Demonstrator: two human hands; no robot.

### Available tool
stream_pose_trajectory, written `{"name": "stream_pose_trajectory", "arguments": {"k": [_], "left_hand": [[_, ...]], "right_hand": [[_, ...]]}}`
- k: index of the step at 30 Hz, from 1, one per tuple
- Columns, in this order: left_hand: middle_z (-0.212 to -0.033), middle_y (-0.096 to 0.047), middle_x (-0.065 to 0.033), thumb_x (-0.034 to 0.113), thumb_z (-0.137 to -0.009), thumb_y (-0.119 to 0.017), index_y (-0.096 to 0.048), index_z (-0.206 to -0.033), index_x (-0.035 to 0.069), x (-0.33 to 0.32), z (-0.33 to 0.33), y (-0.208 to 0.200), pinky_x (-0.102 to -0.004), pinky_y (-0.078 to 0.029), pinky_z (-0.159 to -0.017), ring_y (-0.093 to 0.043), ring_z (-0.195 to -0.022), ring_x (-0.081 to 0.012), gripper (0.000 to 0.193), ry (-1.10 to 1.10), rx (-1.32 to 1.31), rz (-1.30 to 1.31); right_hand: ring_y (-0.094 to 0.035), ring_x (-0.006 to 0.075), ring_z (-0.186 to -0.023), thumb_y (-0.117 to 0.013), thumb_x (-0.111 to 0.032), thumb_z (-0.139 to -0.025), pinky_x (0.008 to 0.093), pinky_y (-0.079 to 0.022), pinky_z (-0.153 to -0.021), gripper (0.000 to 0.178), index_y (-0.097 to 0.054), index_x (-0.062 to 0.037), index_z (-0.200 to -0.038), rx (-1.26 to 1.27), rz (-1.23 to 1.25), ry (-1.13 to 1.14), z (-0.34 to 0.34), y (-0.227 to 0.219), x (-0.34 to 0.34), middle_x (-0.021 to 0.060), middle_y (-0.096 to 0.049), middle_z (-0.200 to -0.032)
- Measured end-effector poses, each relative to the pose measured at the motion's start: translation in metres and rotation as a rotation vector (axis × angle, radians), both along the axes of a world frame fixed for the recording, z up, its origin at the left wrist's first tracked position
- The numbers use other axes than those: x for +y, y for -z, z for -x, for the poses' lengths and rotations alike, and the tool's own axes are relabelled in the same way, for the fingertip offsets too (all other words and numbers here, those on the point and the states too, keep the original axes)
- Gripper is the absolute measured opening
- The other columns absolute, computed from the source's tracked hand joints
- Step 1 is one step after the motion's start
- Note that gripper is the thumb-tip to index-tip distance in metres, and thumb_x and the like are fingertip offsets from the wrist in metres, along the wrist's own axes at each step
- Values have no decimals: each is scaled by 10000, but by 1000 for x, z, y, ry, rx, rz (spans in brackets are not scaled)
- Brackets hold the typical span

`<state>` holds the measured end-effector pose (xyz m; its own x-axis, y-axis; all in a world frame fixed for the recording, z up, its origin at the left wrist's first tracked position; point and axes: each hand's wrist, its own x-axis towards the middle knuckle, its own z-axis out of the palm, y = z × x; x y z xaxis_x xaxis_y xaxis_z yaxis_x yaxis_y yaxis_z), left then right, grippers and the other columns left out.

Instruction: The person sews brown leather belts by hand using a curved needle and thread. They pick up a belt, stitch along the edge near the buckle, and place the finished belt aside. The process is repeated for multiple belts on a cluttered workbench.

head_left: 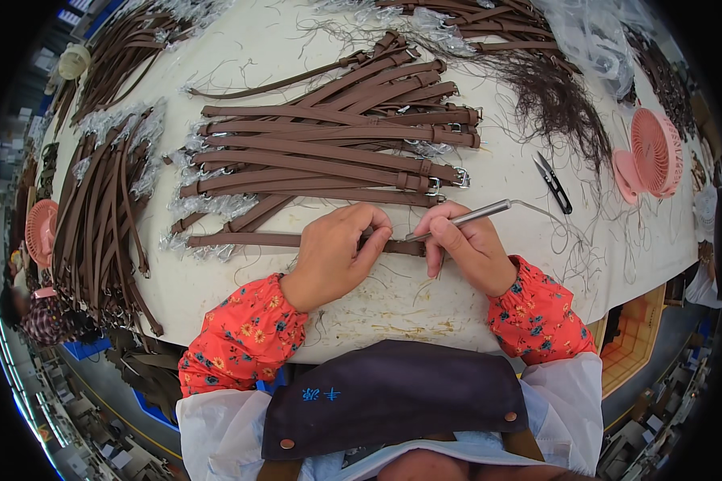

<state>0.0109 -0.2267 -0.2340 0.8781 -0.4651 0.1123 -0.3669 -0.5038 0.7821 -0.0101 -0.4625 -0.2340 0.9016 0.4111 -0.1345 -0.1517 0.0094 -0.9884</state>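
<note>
My left hand (337,252) pinches a brown strap (253,239), which lies sideways across the near part of the table. Its fingertips hide part of the strap. In my right hand (469,248) is a slim, silver pen-shaped tool (483,212) with a thin cord running from its back end. The tool's front end points left at the strap, close to the left fingertips; whether it touches cannot be made out. Just beyond both hands lies a pile of similar brown straps (337,152) with metal buckles, some ends in clear plastic wrap.
Black thread snips (553,184) lie right of the pile, near a tangle of dark threads (557,104). A pink fan (654,152) stands at the right edge, another pink fan (41,232) at far left. More straps (96,216) heap on the left. A yellow crate (638,333) sits below the table.
</note>
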Motion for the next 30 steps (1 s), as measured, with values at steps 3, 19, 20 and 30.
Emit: {"name": "stream_pose_trajectory", "arguments": {"k": [3,19,20,30], "left_hand": [[-843,-664,-82,86,-910,-676,-633,-938,59,0,0,-1,-385,-501,-671,-650,-782,-301,57,3,1,6],[-1013,-687,-93,68,-876,-725,-679,-1064,58,9,-9,-8,-380,-499,-766,-634,-912,-277,194,183,-275,-119],[-1125,-660,-94,64,-844,-739,-686,-1082,69,1,-11,-12,-423,-474,-874,-598,-1045,-313,244,91,-427,-127],[-1069,-626,-77,73,-820,-794,-688,-1111,86,26,-20,-3,-367,-518,-740,-630,-864,-265,309,246,-142,-165]], "right_hand": [[-596,89,-603,-457,-299,-1104,246,-458,-605,345,-634,-9,-1044,-17,6,2,0,0,1,14,-612,-699],[-644,131,-764,-495,-250,-1095,274,-506,-760,277,-602,-11,-1188,-413,14,241,-2,5,-6,64,-661,-846],[-650,138,-800,-503,-239,-1093,277,-508,-769,272,-604,-9,-1198,-475,80,273,-3,3,-5,72,-667,-871],[-681,160,-874,-517,-210,-1089,288,-535,-787,270,-597,-3,-1241,-349,-21,131,4,5,-3,106,-666,-1013]]}}
